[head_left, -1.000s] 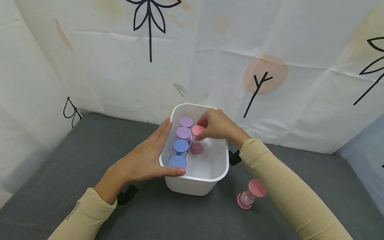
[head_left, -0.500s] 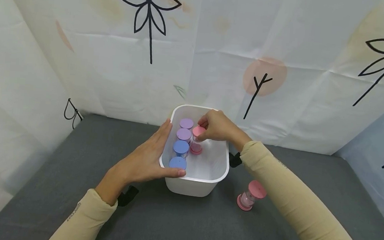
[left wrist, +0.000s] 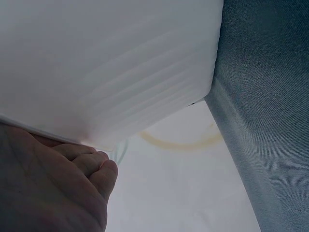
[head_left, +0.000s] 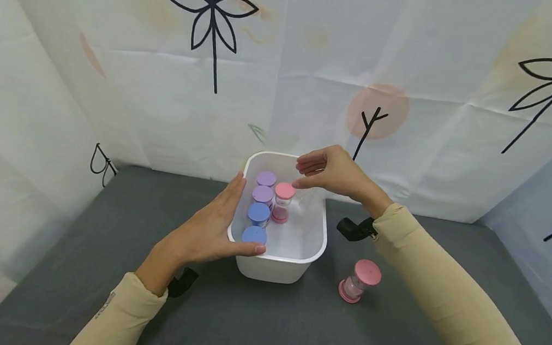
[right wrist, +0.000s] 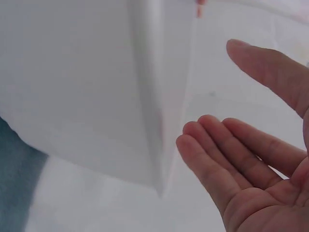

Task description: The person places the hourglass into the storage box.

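Observation:
My left hand (head_left: 207, 227) is at the near left corner of a white plastic bin (head_left: 274, 271). Its fairly straight fingers lie along the left rim, with the thumb stretched across the front rim. In the bin, two purple-capped sand timers (head_left: 262, 194) and two blue-capped sand timers (head_left: 259, 212) line the left wall. Beside them stands a pink sand timer (head_left: 284, 191), upright on the bin floor. My right hand (head_left: 337, 172) is over the bin's right side, fingers parted and holding nothing, thumb tip near the pink cap. The right wrist view shows an open palm (right wrist: 260, 179).
Another pink sand timer (head_left: 360, 281) stands on the dark grey tabletop (head_left: 287, 327), right of the bin. A white cloth backdrop (head_left: 316, 44) with flower drawings hangs close behind the bin. Black wrist camera mounts (head_left: 356, 229) stick out at both wrists.
My right hand has let go of the pink sand timer in the bin and moved up and to the right. The left hand keeps its place on the bin.

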Demonstrator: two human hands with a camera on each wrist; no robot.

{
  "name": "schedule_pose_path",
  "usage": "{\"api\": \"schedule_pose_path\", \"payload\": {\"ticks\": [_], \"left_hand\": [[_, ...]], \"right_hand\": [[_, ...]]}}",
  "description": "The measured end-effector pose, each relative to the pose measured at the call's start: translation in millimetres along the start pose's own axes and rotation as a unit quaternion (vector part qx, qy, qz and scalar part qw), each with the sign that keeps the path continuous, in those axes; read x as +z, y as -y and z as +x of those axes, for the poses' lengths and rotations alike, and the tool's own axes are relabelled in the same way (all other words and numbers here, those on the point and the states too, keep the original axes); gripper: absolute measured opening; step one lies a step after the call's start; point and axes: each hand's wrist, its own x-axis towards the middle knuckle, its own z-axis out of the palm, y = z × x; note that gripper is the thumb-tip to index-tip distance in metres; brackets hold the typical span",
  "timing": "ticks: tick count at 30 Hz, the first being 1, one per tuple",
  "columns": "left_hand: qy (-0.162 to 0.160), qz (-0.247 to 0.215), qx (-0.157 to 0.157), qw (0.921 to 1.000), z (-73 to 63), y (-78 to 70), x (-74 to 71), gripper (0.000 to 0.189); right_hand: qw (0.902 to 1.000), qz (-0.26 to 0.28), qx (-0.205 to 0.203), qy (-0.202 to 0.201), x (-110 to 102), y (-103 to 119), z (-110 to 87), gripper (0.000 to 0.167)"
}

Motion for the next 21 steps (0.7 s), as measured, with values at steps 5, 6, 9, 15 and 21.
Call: {"api": "schedule_pose_path", "payload": {"ticks": [5, 6, 9, 15, 21], "left_hand": [[-0.005, 0.0, 0.003, 1.0, -1.3, 1.4, 0.8, 0.132], [-0.006, 0.0, 0.004, 1.0, -1.5, 1.5, 1.0, 0.132], [-0.01, 0.003, 0.008, 0.9999, -1.7, 2.2, 1.6, 0.132], [-0.011, 0.004, 0.017, 0.9998, -1.6, 2.6, 2.0, 0.131], [-0.014, 0.004, 0.023, 0.9996, -1.6, 2.5, 1.6, 0.131]], "right_hand": [[0.9993, 0.024, -0.005, -0.029, -14.6, -6.0, -18.7, 0.06], [0.9989, 0.031, -0.005, -0.036, -16.9, -8.0, -23.3, 0.059], [0.9973, 0.047, -0.003, -0.057, -22.8, -14.7, -39.6, 0.056], [0.9935, 0.089, -0.007, -0.071, -30.9, -32.5, -74.5, 0.054], [0.9887, 0.121, -0.001, -0.089, -32.3, -58.3, -107.5, 0.053]]}}
